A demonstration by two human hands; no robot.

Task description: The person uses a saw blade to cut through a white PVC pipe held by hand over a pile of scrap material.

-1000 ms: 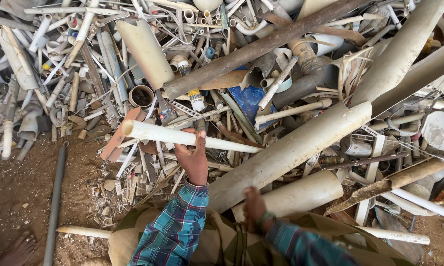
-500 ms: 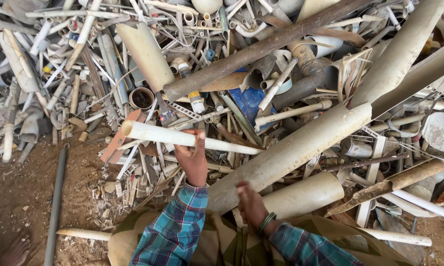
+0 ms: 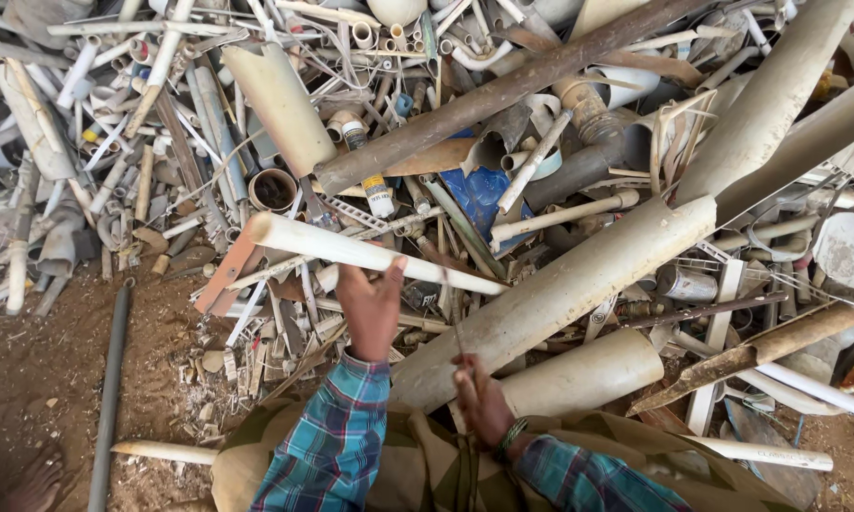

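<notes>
Cream plastic, smooth and dusty, made up the round pipe [image 3: 370, 254] held at centre frame. Its long axis ran from an open end at upper left down to the right, lying over the scrap heap [image 3: 541, 142] of tubes, split channels and broken fittings. The left hand [image 3: 372, 305] gripped it from below near the middle, fingers closed around it. The right hand [image 3: 482, 403], lower and to the right, was closed on a thin dark rod [image 3: 454, 322], just below the pipe's right end.
</notes>
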